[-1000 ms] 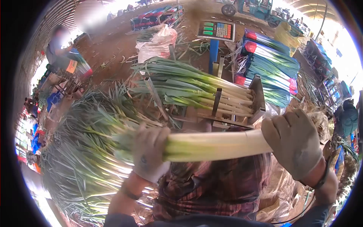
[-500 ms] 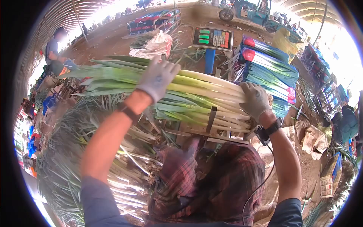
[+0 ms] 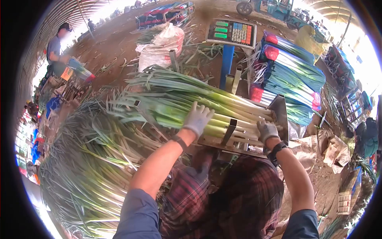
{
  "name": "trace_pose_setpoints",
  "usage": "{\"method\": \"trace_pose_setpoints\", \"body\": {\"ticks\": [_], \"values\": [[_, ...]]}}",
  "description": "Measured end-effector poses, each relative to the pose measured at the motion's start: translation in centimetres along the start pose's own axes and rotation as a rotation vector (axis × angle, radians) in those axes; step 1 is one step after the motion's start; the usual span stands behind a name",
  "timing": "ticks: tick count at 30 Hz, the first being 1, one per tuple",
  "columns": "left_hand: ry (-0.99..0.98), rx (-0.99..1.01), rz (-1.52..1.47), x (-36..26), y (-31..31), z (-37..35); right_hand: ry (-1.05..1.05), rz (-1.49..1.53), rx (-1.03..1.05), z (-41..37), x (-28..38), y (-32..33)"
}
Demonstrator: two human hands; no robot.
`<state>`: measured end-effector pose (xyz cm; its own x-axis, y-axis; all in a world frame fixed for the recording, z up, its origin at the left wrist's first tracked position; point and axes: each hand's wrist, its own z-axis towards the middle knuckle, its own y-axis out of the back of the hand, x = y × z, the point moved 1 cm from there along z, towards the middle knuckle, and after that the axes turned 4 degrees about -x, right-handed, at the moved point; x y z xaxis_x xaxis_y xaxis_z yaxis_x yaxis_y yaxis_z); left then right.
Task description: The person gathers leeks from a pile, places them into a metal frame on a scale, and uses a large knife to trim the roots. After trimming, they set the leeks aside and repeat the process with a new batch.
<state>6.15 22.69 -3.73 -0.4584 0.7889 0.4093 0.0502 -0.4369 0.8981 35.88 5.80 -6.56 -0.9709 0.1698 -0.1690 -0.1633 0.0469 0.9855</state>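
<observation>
A thick bundle of leeks (image 3: 223,97) lies across a metal rack (image 3: 281,115), green tops to the left and white root ends to the right. My left hand (image 3: 198,120), in a pale work glove, is closed over the near stalks where green turns white. My right hand (image 3: 267,130), also gloved, grips the white stalks close to the roots. The undersides of both hands are hidden by the leeks. Behind the rack, a scale display (image 3: 231,32) with lit green readouts stands on a blue post (image 3: 227,65).
A large heap of loose leeks (image 3: 87,171) spreads at my left. Wrapped leek bundles (image 3: 294,79) are stacked on the right. A white sack (image 3: 161,47) stands behind the rack. At the far left, a person (image 3: 57,49) holds a wrapped bundle. A three-wheeler (image 3: 274,10) is at the back.
The leeks have come down into the rack and turned slightly. My left hand has moved right and lower along the stalks; my right hand has lowered. The person at left has lifted a wrapped bundle into view.
</observation>
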Motion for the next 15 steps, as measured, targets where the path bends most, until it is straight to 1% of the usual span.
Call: {"method": "trace_pose_setpoints", "body": {"ticks": [1,2,3,4,5,6,7,9,10,12,13,14,15], "values": [[-0.001,0.039,0.002,0.2,0.2,-1.1,-0.030,0.004,0.013,-0.1,0.1,-0.9],[0.038,0.172,-0.017,0.3,0.1,-1.9,-0.054,0.008,0.025,-0.1,0.3,-1.7],[0.023,0.118,-0.021,0.4,-0.4,-2.8,-0.075,0.010,0.036,-0.2,0.5,-2.8],[0.014,0.063,-0.026,0.5,-1.2,-3.9,-0.063,-0.013,-0.098,-0.8,0.8,-3.5],[0.006,0.006,-0.029,0.6,-1.9,-5.0,-0.078,-0.046,-0.075,-1.3,0.8,-4.0],[-0.006,-0.054,-0.115,0.5,-1.2,-5.8,-0.094,-0.079,-0.055,-1.8,1.1,-2.9],[-0.018,-0.064,-0.168,0.3,-1.2,-6.6,-0.108,-0.110,-0.033,-2.2,1.4,-2.8],[-0.046,-0.090,-0.277,0.1,-1.1,-7.9,-0.088,-0.106,-0.088,-2.2,1.4,-3.4],[-0.052,-0.152,-0.357,0.1,-1.3,-8.8,-0.080,-0.105,-0.111,-2.3,0.8,-4.6],[-0.087,-0.189,-0.339,0.0,-2.2,-10.6,-0.082,-0.171,-0.101,-1.0,-0.1,-7.7],[-0.103,-0.210,-0.330,0.0,-2.2,-11.7,-0.083,-0.206,-0.097,-0.6,0.2,-7.6],[-0.033,-0.159,-0.446,0.1,-2.2,-13.1,-0.071,-0.157,-0.038,-0.7,0.1,-7.3],[0.037,-0.108,-0.561,0.4,-1.8,-14.6,-0.060,-0.108,0.022,-1.2,0.5,-5.2]]}}
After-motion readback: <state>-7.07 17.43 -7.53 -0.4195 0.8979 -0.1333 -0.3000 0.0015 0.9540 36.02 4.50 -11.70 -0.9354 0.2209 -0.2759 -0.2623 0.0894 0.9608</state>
